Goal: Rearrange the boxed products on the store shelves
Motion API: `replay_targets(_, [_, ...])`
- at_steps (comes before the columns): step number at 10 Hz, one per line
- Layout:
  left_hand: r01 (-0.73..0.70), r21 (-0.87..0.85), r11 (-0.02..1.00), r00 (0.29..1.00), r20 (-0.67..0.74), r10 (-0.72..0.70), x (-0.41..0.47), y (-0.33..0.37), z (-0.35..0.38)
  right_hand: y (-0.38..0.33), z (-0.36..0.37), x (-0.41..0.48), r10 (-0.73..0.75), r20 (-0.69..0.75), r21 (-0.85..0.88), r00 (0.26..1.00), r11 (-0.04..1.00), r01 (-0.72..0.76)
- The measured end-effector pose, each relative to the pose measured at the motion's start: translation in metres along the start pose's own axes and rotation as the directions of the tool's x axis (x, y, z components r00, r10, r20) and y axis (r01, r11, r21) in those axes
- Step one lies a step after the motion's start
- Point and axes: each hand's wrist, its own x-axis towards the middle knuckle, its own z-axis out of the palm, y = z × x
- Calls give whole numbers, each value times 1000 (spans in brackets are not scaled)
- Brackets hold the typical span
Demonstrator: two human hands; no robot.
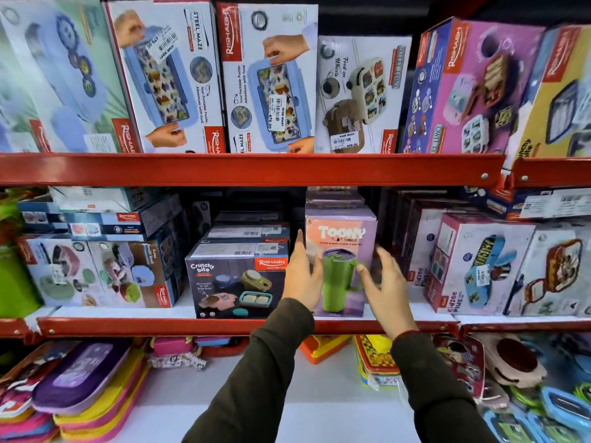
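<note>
A tall purple Toony tumbler box (343, 238) with a green tumbler printed on it stands upright at the front of the middle shelf (179, 326). My left hand (302, 276) is at the box's left front corner. Its fingers lie up the left side in the gap beside the box, and its thumb rests on the front face. My right hand (385, 289) is at the box's right edge with fingers apart and blurred, the thumb tip touching the front. A dark Crunchy Bite box (236, 282) stands directly to the left of the tumbler box.
More Rishabh lunch-box cartons fill the top shelf (249, 169) and both ends of the middle shelf. Kidzee Plus boxes (479, 266) stand to the right of the tumbler box. Another purple box (334, 195) sits on top of the tumbler box. Pouches and flat cases lie on the bottom shelf (287, 410).
</note>
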Motion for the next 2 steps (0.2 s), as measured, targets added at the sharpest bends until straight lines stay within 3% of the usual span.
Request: replay_targets(2, [-220,-7,976,972,-87,218,-32,14,0,-25,-13,-10,-153,-237,72,959,982,174])
